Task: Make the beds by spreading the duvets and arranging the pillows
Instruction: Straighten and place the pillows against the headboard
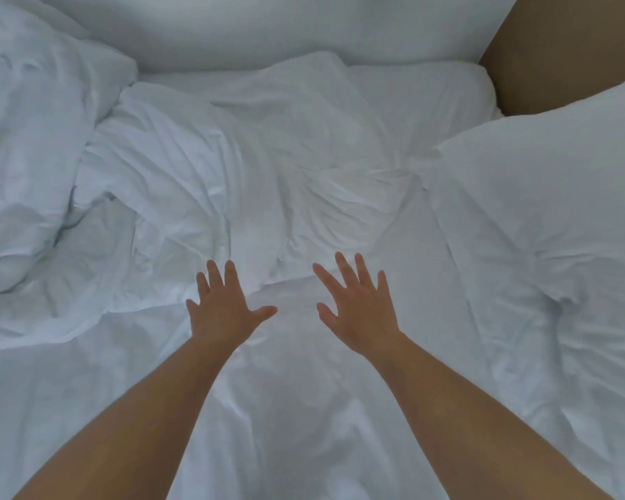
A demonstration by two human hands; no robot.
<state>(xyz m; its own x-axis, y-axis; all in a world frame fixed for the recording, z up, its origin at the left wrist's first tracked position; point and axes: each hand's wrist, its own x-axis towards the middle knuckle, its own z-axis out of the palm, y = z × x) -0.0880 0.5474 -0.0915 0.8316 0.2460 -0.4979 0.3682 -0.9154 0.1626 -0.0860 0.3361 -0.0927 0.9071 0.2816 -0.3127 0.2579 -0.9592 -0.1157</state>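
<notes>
A rumpled white duvet (203,182) lies bunched across the middle of the bed, with a second heap of white bedding (26,157) at the left. A large white pillow (542,218) lies at the right. My left hand (224,308) and my right hand (358,312) reach forward side by side with fingers spread and straight, over the near edge of the bunched duvet. Neither hand holds anything. Whether the palms touch the cloth cannot be told. The white sheet (289,409) lies below my forearms.
A smooth white surface (267,27), perhaps a pillow or a second bed, runs along the far side. A tan headboard or wall (563,48) shows at the top right corner, behind the pillow.
</notes>
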